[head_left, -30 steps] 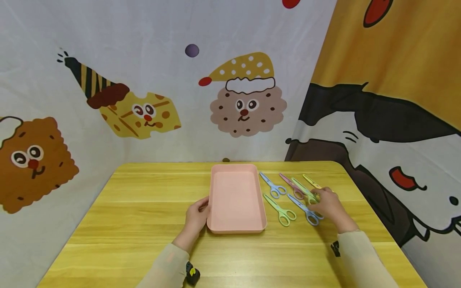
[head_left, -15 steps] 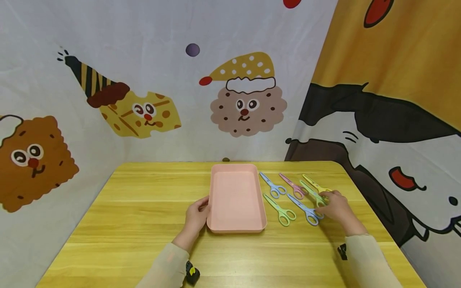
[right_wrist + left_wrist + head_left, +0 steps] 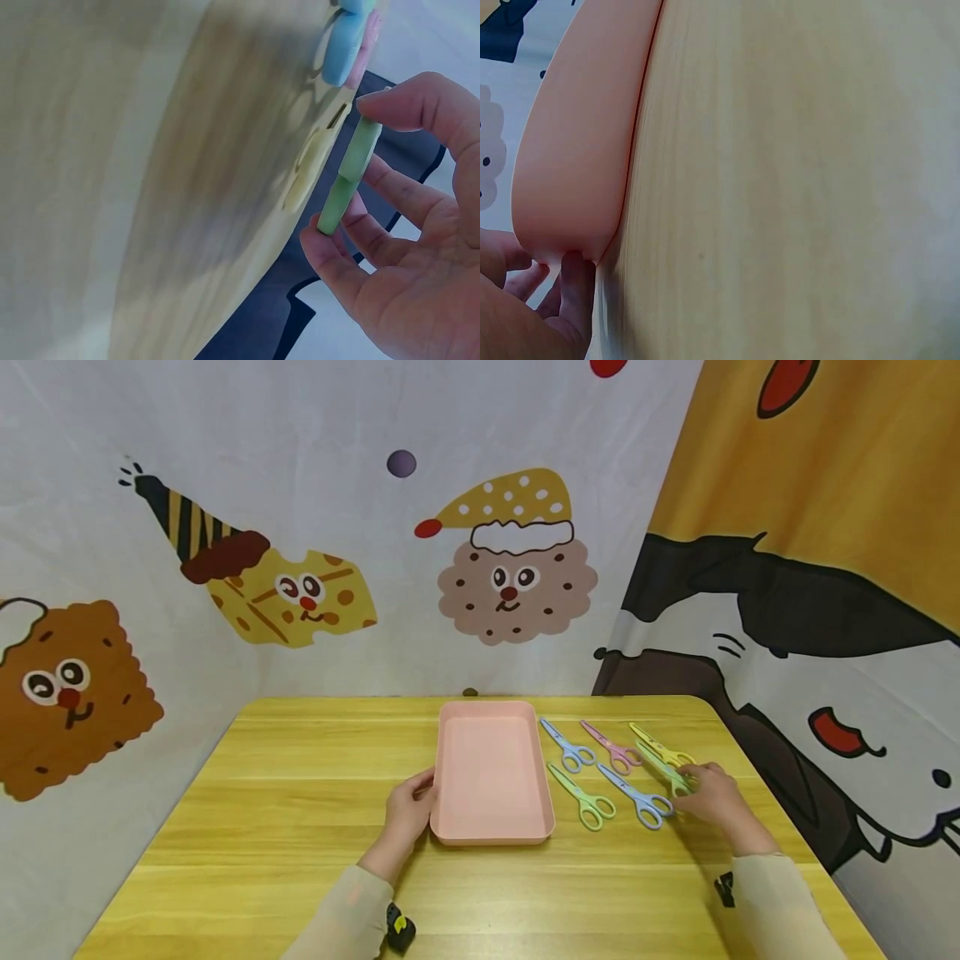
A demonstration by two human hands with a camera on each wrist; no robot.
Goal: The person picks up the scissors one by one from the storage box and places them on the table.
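My right hand (image 3: 716,797) pinches light green scissors (image 3: 352,169) by the handles, thumb on one edge and fingers on the other. In the head view their blades point up and left, beside yellow scissors (image 3: 656,743) on the table. My left hand (image 3: 407,810) rests against the left side of a pink tray (image 3: 495,841). In the left wrist view, its fingertips touch the outer wall (image 3: 577,150), with none over the rim. Nothing lies in the tray.
Between tray and right hand lie blue scissors (image 3: 567,747), pink scissors (image 3: 611,750), a second green pair (image 3: 581,797) and a second blue pair (image 3: 637,797). The wooden table (image 3: 300,793) ends at the patterned cloth (image 3: 337,668) behind.
My right hand has moved right and slightly down with the green scissors, off the pink pair and towards the yellow pair's side. The left hand and tray have stayed put.
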